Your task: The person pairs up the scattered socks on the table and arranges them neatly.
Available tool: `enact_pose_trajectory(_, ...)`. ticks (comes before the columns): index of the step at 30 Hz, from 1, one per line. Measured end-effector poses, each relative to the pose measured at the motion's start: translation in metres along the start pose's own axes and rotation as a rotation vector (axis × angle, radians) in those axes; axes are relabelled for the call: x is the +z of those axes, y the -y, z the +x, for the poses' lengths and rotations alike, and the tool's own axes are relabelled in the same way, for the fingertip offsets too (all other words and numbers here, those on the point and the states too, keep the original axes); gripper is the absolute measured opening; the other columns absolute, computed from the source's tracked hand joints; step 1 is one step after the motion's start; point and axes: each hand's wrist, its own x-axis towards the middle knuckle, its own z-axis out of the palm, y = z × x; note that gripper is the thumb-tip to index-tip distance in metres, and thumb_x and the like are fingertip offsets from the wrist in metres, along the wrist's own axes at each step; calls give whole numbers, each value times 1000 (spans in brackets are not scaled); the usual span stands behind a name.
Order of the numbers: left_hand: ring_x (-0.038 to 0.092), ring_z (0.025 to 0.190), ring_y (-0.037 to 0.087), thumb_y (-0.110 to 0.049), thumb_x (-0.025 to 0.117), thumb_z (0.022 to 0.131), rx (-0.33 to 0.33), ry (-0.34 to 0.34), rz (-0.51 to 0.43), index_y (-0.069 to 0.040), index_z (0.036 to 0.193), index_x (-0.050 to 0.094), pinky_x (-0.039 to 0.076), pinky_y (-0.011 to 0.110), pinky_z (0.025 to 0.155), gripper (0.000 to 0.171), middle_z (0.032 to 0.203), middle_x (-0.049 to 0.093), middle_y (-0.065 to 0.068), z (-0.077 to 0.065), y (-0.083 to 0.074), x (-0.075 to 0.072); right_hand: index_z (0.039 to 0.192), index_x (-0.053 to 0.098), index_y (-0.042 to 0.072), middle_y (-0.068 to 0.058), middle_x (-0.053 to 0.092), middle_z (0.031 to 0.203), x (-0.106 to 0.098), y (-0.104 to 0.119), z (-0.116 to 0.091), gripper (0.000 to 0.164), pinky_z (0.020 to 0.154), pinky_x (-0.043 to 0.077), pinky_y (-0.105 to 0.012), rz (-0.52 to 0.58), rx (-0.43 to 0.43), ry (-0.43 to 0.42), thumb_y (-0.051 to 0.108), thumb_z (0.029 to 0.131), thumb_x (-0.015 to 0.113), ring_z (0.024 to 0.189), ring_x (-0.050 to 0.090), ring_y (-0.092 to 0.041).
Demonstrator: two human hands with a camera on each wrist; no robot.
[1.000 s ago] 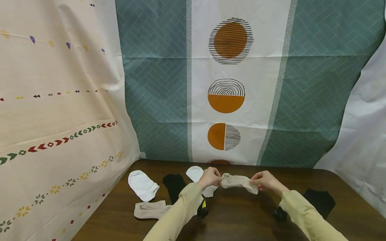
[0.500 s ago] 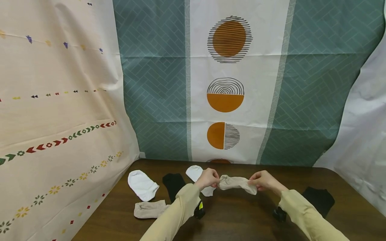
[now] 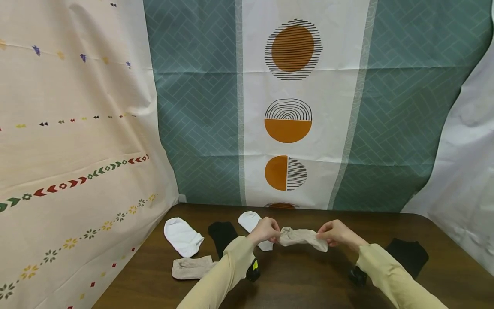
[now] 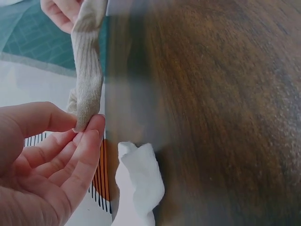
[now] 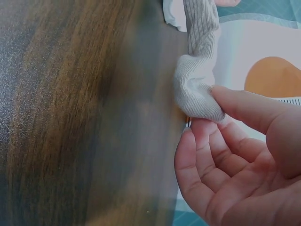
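A beige ribbed sock (image 3: 300,237) is stretched sideways between my two hands above the table. My left hand (image 3: 265,230) pinches one end between thumb and fingertips, as the left wrist view shows close up. At the other end my right hand (image 3: 336,233) pinches the sock (image 5: 200,87) with the thumb on top and fingers beneath. Just behind and below the left hand lies a white sock (image 3: 250,221), partly covered by that hand. In the left wrist view this white sock (image 4: 138,181) rests crumpled on the wood.
On the left side of the brown table (image 3: 308,283) lie another white sock (image 3: 183,237), a black sock (image 3: 222,237) and a second beige sock (image 3: 192,268). A black sock (image 3: 408,256) lies at the right, partly behind the right sleeve. Patterned curtains (image 3: 194,107) hang behind.
The sock and both hands have shifted very slightly, with the left hand a touch further left. Both hands keep their pinch on the sock. The other socks stay where they were.
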Motion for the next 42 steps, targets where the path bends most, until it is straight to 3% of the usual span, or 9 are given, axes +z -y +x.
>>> enact_pose_trajectory(16,60,52,20,6,62,74,-7,22,36,6,71,60,50,30,52,3,60,56,7,-5,0,0,81,63,-4,-1,51,62,3,1,-7,13,51,47,-30,-27,-46,81,7,78,69,54,48,-12)
enact_pose_trajectory(32,60,49,19,9,61,71,1,44,53,-5,62,54,48,26,49,19,55,57,8,-13,5,3,80,63,-3,0,51,60,9,-2,-13,11,49,46,-28,-33,-80,137,6,78,68,53,48,-11)
enact_pose_trajectory(42,58,48,17,7,61,72,-5,79,90,-3,65,55,49,28,49,14,55,57,7,-16,8,4,81,63,-4,-2,52,62,12,-5,-16,11,53,48,-34,-48,-80,159,5,78,67,56,49,-13)
